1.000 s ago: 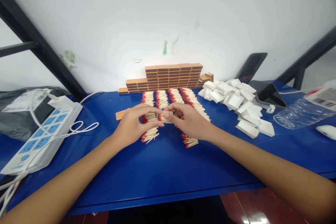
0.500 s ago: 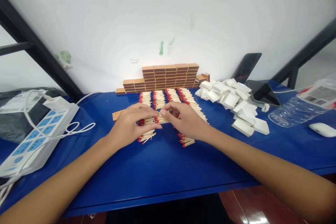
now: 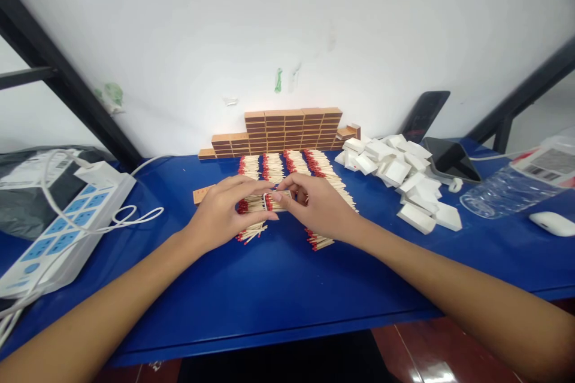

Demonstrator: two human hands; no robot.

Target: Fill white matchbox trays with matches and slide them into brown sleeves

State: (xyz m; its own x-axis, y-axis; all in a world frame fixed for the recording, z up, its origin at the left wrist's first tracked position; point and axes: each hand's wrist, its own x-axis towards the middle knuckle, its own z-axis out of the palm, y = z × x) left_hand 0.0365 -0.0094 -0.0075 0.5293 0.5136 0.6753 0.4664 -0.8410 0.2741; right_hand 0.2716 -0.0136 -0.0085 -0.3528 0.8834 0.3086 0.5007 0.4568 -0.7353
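Both hands meet over rows of red-tipped matches laid out on the blue table. My left hand and my right hand pinch between their fingertips a small white tray filled with matches. More matches lie under and beside the hands. A loose brown matchbox sleeve lies just left of my left hand.
Brown matchbox sleeves are stacked like a wall at the back. A heap of white inner trays lies to the right, near a phone on a stand, a plastic bag and a mouse. A white power strip with cables sits at left.
The hands stay together on the small tray; fingers shifted slightly. The camera view drifted a little.
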